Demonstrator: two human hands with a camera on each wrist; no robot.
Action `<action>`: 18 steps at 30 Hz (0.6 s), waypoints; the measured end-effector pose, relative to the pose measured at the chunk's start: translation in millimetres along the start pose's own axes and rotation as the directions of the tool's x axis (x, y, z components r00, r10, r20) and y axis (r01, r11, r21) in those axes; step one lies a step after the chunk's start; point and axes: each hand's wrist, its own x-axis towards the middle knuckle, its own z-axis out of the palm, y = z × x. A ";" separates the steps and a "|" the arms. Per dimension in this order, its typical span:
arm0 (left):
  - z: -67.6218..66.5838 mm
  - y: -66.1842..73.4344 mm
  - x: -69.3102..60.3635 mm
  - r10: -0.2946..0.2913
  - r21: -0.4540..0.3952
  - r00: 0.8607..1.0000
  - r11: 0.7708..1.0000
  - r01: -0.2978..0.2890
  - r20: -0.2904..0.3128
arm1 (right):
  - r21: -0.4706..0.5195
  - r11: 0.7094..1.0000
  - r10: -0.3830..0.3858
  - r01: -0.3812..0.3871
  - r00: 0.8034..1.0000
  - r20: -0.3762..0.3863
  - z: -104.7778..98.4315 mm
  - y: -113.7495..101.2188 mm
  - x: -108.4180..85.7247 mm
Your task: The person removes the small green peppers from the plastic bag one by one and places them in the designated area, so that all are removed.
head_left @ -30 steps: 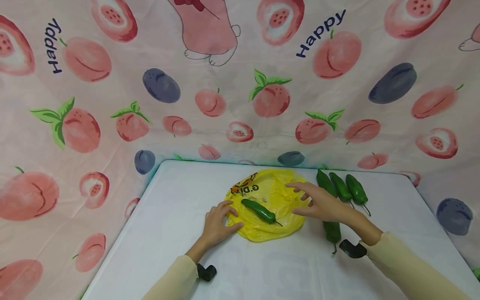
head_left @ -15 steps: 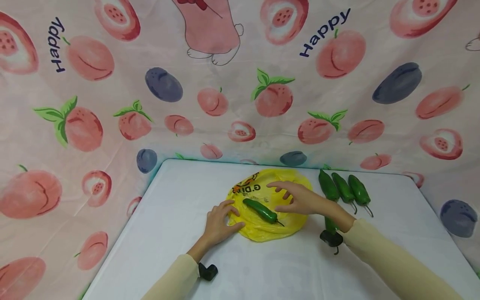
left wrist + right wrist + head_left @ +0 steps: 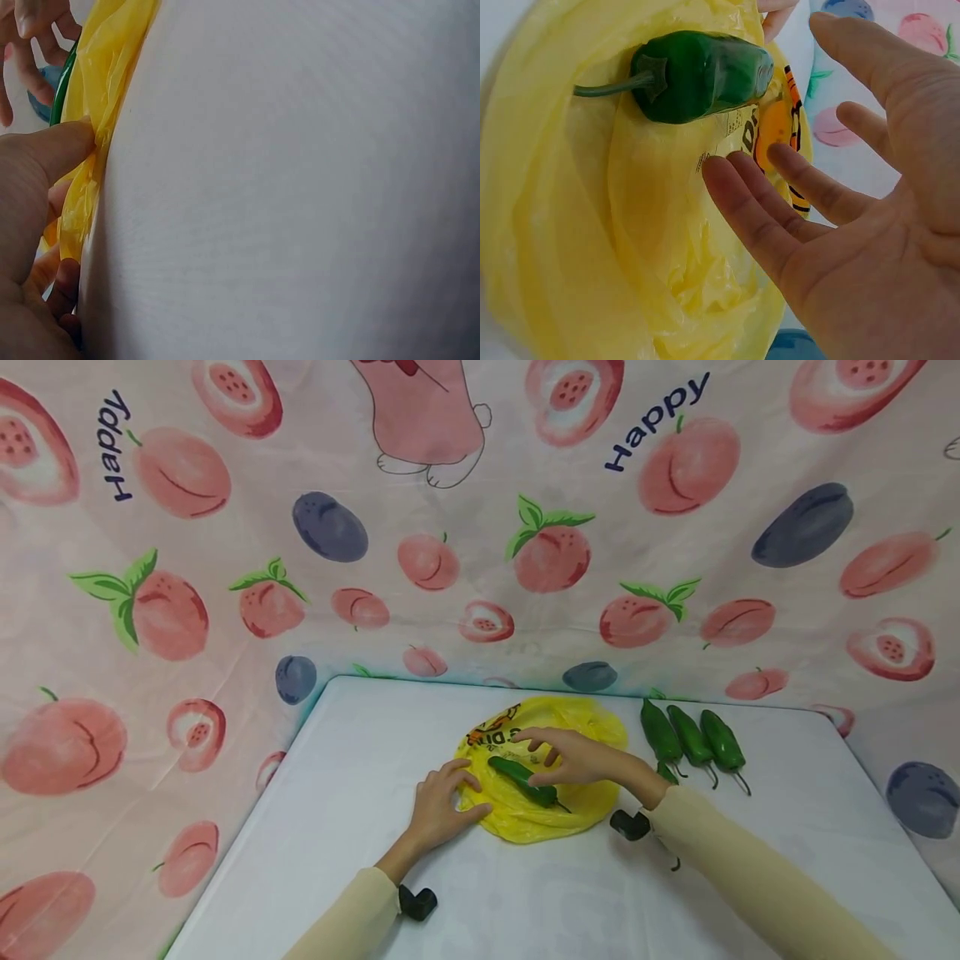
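Note:
A green chili pepper [image 3: 512, 770] lies on a flattened yellow plastic bag [image 3: 517, 827] printed with dark lettering. My left hand [image 3: 437, 810] rests at the bag's left edge, thumb and fingers spread along it. In the left wrist view its thumb [image 3: 71, 146] touches the crinkled yellow plastic. Above the bag, my right hand [image 3: 566, 757] hovers with parted, loosely bent fingers and holds nothing. The right wrist view shows the pepper [image 3: 697, 75] with its stem, apart from my right fingertips [image 3: 718, 169].
Several more green peppers [image 3: 692, 735] lie right of the bag, three of them side by side. Another pepper [image 3: 666, 772] is mostly hidden under my right forearm. A fruit-print cloth [image 3: 420, 518] hangs behind the white table [image 3: 360, 718].
My right hand has moved left, from the bag's right edge to over the pepper on it. My left hand stays at the bag's left edge. The view has shifted slightly.

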 end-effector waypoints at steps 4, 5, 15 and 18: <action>0.2 -0.1 -0.1 0.003 -0.007 1.000 1.000 -0.003 -0.002 | 0.001 1.000 0.030 -0.030 0.998 0.048 1.7 2.3 9.1; 0.2 -0.2 -0.1 0.002 -0.007 1.000 1.000 -0.002 -0.001 | 0.005 0.999 0.036 -0.037 0.997 0.063 2.0 2.3 10.9; -0.3 -0.3 0.0 -0.003 0.002 1.000 1.000 0.003 0.005 | -0.005 0.999 0.041 -0.040 0.985 0.170 5.0 4.7 24.8; -0.3 -0.5 0.2 -0.003 0.005 1.000 1.000 0.003 0.006 | -0.019 0.999 0.036 -0.033 0.983 0.179 5.3 5.6 26.7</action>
